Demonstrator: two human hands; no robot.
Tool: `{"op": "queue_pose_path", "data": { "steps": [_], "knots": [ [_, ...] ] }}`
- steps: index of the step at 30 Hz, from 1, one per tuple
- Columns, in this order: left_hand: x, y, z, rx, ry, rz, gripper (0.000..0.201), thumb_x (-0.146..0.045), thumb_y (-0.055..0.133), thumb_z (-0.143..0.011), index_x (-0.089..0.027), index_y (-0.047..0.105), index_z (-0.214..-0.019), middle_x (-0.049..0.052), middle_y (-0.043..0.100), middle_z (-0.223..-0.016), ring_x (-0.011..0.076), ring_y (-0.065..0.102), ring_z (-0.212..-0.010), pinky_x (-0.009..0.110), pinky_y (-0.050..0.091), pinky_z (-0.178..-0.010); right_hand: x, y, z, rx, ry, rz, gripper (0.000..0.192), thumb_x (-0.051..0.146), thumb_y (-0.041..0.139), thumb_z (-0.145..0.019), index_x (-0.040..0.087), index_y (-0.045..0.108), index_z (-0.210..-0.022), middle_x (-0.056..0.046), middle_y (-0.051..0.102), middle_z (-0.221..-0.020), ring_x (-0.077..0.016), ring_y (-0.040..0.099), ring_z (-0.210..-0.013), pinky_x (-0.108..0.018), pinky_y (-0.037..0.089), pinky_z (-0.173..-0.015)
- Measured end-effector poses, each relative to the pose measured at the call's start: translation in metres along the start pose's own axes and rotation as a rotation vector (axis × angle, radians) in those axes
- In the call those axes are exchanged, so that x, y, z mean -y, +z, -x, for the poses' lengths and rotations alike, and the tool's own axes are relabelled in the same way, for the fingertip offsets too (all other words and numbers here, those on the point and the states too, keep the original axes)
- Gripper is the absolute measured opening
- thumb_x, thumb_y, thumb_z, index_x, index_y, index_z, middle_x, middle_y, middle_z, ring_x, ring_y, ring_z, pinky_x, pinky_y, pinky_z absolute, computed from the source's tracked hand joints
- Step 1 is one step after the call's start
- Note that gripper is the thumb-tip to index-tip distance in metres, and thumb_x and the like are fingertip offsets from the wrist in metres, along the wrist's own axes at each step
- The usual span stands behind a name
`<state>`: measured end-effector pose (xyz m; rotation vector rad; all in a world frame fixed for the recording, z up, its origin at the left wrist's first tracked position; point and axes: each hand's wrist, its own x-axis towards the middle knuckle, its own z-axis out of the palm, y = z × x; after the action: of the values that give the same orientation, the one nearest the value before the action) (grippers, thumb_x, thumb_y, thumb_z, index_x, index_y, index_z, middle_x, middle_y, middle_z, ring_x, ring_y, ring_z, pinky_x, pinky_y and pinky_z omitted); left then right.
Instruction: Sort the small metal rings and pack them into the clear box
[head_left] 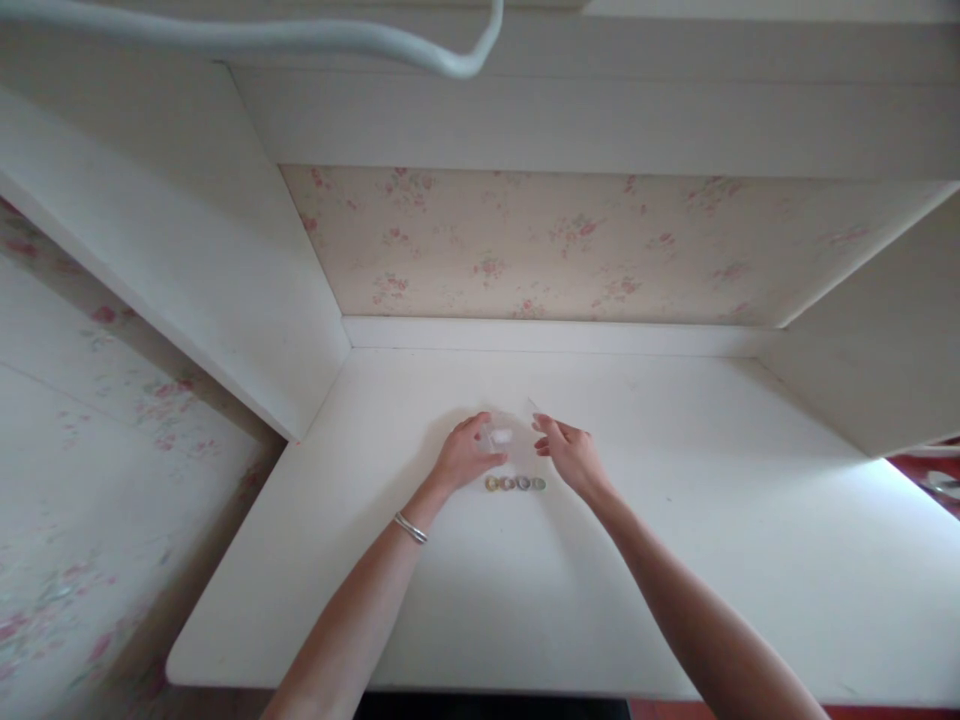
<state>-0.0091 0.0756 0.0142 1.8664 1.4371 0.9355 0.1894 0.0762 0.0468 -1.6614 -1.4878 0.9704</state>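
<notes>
Your left hand (463, 455) clasps a clear plastic container (517, 452) from nine o'clock, contents unclear. Your right hand (566, 455) curls its fingers at three o'clock, grip unclear; four coin-like discs (508, 483) line six o'clock.

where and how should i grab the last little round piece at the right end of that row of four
Probably pinch the rightmost round piece by its near and far rims, coming from above and the right. It sits low on the white desk, and the next piece crowds its left side, while its right side is open.
</notes>
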Motion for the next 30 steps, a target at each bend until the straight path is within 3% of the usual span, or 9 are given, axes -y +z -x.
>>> {"op": "queue_pose_path", "data": {
  "steps": [3, 6, 10, 18, 23, 30],
  "knots": [
    [0.004, 0.000, 0.000, -0.037, -0.026, 0.027, 0.070, -0.041, 0.076, -0.061, -0.022, 0.051, -0.124, 0.005, 0.061, -0.111, 0.0168, 0.056, -0.084, 0.031, 0.048, -0.078, -0.010, -0.010, -0.006, -0.051, 0.101, -0.333, 0.042, 0.052, 0.040, -0.085, 0.016, 0.062, -0.093, -0.010, 0.068, -0.095, -0.0147, 0.065, -0.059, -0.028, 0.053, -0.056],
    [0.010, 0.002, -0.001, -0.037, -0.029, 0.031, 0.070, -0.039, 0.077, -0.061, -0.021, 0.051, -0.124, 0.007, 0.061, -0.111, 0.0197, 0.057, -0.092, 0.035, 0.046, -0.085, -0.030, -0.022, -0.008, -0.172, 0.157, -0.431, 0.037, 0.049, 0.042, -0.084, 0.016, 0.056, -0.090, -0.007, 0.066, -0.085, -0.0121, 0.061, -0.048, -0.025, 0.050, -0.046],
    [0.021, 0.006, -0.003, -0.034, 0.026, 0.024, 0.070, -0.036, 0.078, -0.062, -0.019, 0.051, -0.124, 0.010, 0.057, -0.120, 0.0247, 0.053, -0.110, 0.042, 0.039, -0.099, -0.064, -0.044, -0.005, -0.297, 0.145, -0.297, 0.041, 0.054, 0.043, -0.082, 0.016, 0.057, -0.090, -0.001, 0.061, -0.069, -0.0067, 0.046, -0.034, -0.018, 0.031, -0.030],
    [0.031, 0.007, -0.009, 0.041, 0.076, -0.072, 0.074, -0.040, 0.076, -0.061, -0.017, 0.050, -0.127, 0.013, 0.051, -0.127, 0.0268, 0.048, -0.118, 0.042, 0.036, -0.104, -0.113, -0.082, 0.008, -0.286, 0.266, -0.093, 0.046, 0.051, 0.048, -0.078, 0.014, 0.064, -0.099, -0.007, 0.069, -0.073, -0.0147, 0.060, -0.051, -0.025, 0.044, -0.047],
    [0.034, 0.007, -0.013, 0.101, 0.072, -0.114, 0.074, -0.036, 0.076, -0.058, -0.015, 0.052, -0.124, 0.014, 0.052, -0.124, 0.0268, 0.049, -0.116, 0.039, 0.038, -0.103, -0.124, -0.096, 0.016, -0.314, 0.315, 0.117, 0.054, 0.054, 0.049, -0.077, 0.018, 0.062, -0.114, -0.003, 0.066, -0.058, -0.0201, 0.063, -0.059, -0.027, 0.042, -0.053],
    [0.029, 0.010, -0.013, 0.118, 0.093, -0.163, 0.059, -0.036, 0.075, -0.059, -0.017, 0.059, -0.112, 0.011, 0.052, -0.117, 0.0248, 0.053, -0.107, 0.036, 0.044, -0.096, -0.116, -0.098, 0.025, -0.348, 0.386, 0.172, 0.057, 0.056, 0.051, -0.075, 0.020, 0.061, -0.118, -0.004, 0.068, -0.062, -0.0189, 0.060, -0.056, -0.027, 0.039, -0.051]
  ]
}}
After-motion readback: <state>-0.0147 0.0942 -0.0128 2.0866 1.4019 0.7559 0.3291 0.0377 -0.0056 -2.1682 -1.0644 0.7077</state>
